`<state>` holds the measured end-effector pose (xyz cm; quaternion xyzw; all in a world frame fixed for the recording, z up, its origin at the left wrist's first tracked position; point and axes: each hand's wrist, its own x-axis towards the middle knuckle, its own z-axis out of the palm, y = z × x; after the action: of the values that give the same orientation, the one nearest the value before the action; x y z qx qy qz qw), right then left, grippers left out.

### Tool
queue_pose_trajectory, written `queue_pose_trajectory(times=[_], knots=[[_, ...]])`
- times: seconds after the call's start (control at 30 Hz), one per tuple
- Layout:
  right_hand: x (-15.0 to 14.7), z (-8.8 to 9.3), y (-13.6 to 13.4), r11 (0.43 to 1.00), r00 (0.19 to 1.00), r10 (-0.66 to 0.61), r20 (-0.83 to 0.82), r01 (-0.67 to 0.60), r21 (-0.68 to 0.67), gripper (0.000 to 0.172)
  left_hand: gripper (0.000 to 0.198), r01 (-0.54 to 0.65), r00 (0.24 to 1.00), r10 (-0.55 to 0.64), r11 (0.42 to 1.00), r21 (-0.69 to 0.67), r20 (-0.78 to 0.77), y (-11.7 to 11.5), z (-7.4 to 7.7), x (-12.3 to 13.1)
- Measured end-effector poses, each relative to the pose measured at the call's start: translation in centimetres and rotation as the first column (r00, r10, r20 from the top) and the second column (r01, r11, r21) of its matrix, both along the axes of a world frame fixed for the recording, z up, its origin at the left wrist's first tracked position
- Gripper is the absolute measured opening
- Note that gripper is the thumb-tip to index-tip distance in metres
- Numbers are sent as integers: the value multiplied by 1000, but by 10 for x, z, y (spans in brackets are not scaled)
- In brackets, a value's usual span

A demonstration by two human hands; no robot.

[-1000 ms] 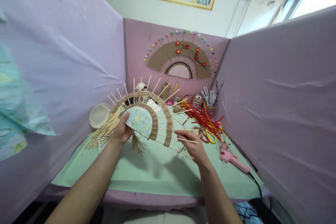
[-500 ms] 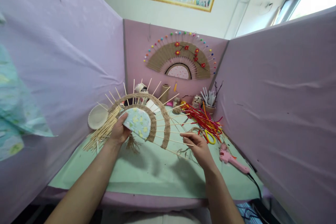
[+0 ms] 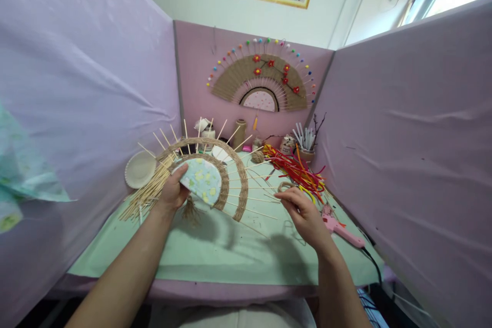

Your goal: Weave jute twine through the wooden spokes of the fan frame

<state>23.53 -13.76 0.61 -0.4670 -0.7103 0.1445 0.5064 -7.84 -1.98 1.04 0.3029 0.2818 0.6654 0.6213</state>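
Observation:
My left hand (image 3: 175,189) grips a half-round fan at its flat centre, the thumb lying over the blue floral fabric panel (image 3: 202,180). Two woven brown twine bands arc around that panel, and thin wooden sticks (image 3: 253,199) radiate out through them. The fan is held tilted above the table. Just right of the stick tips, my right hand (image 3: 303,215) is closed in a pinch on thin brown twine (image 3: 286,185), which shows as loops by the fingers. Exactly where the twine joins the fan is hard to see.
Loose sticks (image 3: 148,195) and a white round dish (image 3: 140,169) lie at left. Red and yellow fuzzy stems (image 3: 294,169) are piled behind my right hand. A pink glue gun (image 3: 344,230) rests at right. A finished fan (image 3: 265,77) hangs on the back panel.
My right hand has moved right, away from the stick tips, with the twine loops following. The fan stays in my left hand, slightly shifted. The camera view has shifted a little.

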Motion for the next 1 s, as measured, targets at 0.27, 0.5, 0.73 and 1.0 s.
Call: queue_pose_trajectory(times=[0.27,0.5,0.73,1.0], knots=[[-9,-2,-11,998,995,-46,-89,50,45,15,18,-28,999,28,999,-17,34,3,-1,-1],[-1,-23,-1,990,893,19,-450,-78,-114,18,20,-69,994,71,997,-27,79,-3,11,11],[-24,-23,1,982,851,75,-520,-153,-109,14,23,-55,991,62,997,-56,115,-13,31,43],[-21,-18,-4,984,909,44,-415,-110,-137,17,24,-49,991,56,997,-59,125,-9,23,53]])
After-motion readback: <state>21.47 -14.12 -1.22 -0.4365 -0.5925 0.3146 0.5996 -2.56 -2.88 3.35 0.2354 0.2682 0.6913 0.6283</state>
